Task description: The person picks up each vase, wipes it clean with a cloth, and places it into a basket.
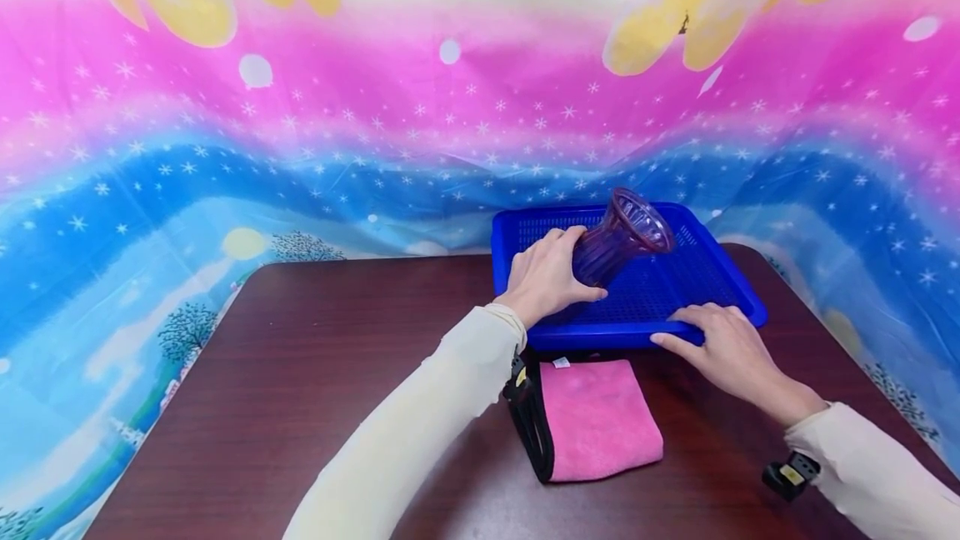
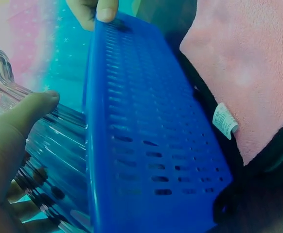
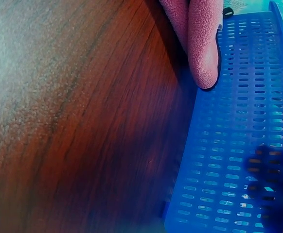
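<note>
My left hand grips a ribbed purple-tinted glass vase by its body. The vase tilts, its flared mouth pointing up and to the right, and its lower part sits within the blue plastic basket. In the left wrist view the thumb lies across the glass vase, with fingers round its far side. At the basket's near right edge, my right hand pinches the rim, thumb outside and fingers over the top. The right wrist view shows the basket's slotted wall and little of that hand.
A folded pink cloth with black edging and a white tag lies on the dark wooden table, just in front of the basket. Behind the table hangs a colourful printed curtain, close to the basket's far side.
</note>
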